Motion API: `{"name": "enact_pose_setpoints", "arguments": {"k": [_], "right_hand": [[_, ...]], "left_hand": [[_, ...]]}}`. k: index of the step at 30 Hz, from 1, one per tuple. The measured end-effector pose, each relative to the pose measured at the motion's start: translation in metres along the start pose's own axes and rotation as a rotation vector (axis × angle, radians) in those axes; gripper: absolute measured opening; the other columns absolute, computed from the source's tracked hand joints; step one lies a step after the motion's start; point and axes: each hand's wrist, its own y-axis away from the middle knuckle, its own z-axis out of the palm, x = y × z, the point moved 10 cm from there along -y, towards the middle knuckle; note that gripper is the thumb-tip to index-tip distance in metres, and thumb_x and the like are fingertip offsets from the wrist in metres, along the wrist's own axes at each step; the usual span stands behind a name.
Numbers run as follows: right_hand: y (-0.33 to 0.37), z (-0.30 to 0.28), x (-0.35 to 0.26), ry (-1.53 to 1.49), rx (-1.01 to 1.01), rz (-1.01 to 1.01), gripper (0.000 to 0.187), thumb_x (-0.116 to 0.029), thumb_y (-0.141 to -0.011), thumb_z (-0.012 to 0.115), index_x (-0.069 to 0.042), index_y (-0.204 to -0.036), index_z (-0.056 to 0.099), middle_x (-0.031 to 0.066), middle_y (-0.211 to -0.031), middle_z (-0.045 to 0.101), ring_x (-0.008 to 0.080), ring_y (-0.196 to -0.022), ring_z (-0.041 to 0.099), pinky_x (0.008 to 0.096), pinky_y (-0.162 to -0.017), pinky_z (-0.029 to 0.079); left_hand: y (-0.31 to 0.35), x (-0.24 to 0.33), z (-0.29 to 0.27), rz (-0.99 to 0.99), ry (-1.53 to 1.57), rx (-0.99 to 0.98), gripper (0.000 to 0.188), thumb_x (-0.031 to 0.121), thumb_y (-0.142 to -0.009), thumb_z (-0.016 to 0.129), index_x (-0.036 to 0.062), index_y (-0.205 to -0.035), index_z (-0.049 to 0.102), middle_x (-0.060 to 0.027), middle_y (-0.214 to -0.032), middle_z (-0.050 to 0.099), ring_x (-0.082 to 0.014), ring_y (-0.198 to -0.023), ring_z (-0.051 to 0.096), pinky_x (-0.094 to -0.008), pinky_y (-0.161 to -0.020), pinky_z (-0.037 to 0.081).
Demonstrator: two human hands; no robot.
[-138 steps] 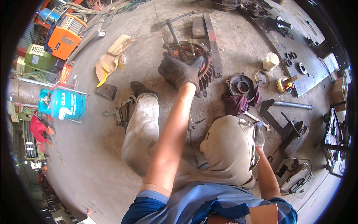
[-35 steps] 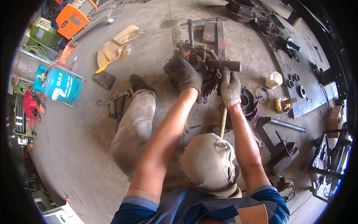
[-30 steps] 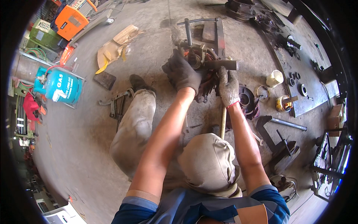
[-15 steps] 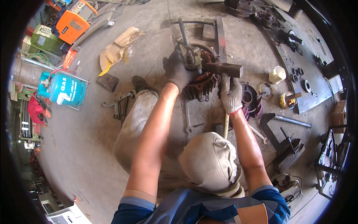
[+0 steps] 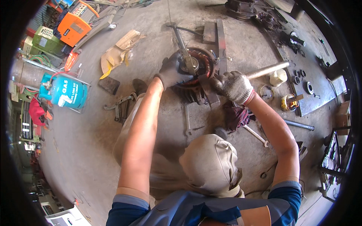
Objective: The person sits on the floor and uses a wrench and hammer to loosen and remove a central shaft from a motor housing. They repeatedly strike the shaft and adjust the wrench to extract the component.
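My left hand [image 5: 172, 71], in a dark glove, is closed at the lower part of a long steel bar tool [image 5: 181, 43]; some of its fingers are hidden. The tool's lower end lies over the middle of a round electric motor housing [image 5: 193, 94] with copper windings [image 5: 206, 62] showing inside. My right hand [image 5: 235, 86], in a pale, dirty knit glove, grips a hammer close to its head. The hammer head [image 5: 208, 90] is at the housing's near right rim, and the wooden handle [image 5: 268, 70] points out to the right.
Near my knee [image 5: 209, 164] lie an open-end wrench [image 5: 187, 120], a dark red rag [image 5: 235, 116] and another wrench [image 5: 256, 135]. A puller [image 5: 121, 107] is left of the motor. Rightward stand a white cup [image 5: 278, 77] and a can [image 5: 289, 102]; a blue gas cylinder [image 5: 69, 89] is far left.
The hammer has swung from handle toward me to handle out right, its head now lower and nearer the housing. My right elbow has moved outward. The bar tool has turned on the motor.
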Motion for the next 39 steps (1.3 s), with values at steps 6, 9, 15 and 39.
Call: {"name": "enact_pose_setpoints", "arguments": {"k": [6,9,15,39], "right_hand": [[-0.014,-0.011,-0.012,-0.021,0.137,-0.139,0.034,-0.018,-0.089,0.061,-0.015,-0.122,0.062,0.0076,-0.088,0.068,0.0284,-0.075,0.070,0.0404,-0.059,0.056],[-0.023,-0.005,-0.015,-0.010,0.111,-0.148,0.033,-0.018,-0.088,0.063,-0.018,-0.120,0.063,0.0066,-0.087,0.068,0.0281,-0.073,0.069,0.0401,-0.057,0.055],[-0.022,-0.006,-0.019,0.027,0.227,-0.195,0.029,-0.018,-0.087,0.064,-0.017,-0.116,0.065,0.0072,-0.084,0.068,0.0290,-0.069,0.069,0.0409,-0.055,0.055],[-0.037,-0.009,-0.027,0.062,0.034,-0.077,0.034,-0.017,-0.088,0.063,-0.015,-0.121,0.065,0.0095,-0.084,0.068,0.0279,-0.067,0.069,0.0405,-0.051,0.054]], "left_hand": [[0.007,0.011,-0.019,0.112,0.522,0.123,0.126,0.015,-0.072,0.095,0.0054,-0.161,0.008,-0.0156,-0.160,0.034,-0.0290,-0.146,0.038,-0.0414,-0.123,0.033],[-0.002,0.039,-0.020,0.223,0.586,0.164,0.119,0.022,-0.072,0.097,0.0051,-0.157,0.015,-0.0167,-0.143,0.049,-0.0261,-0.124,0.057,-0.0375,-0.109,0.050],[-0.013,0.050,-0.013,0.121,0.230,0.223,0.106,0.025,-0.080,0.087,0.0035,-0.156,0.016,-0.0086,-0.112,0.063,-0.0188,-0.097,0.066,-0.0320,-0.087,0.057],[-0.014,0.052,-0.013,0.218,0.239,0.247,0.075,0.022,-0.084,0.080,0.0083,-0.141,0.033,-0.0020,-0.103,0.057,-0.0151,-0.090,0.059,-0.0316,-0.084,0.053]]}}
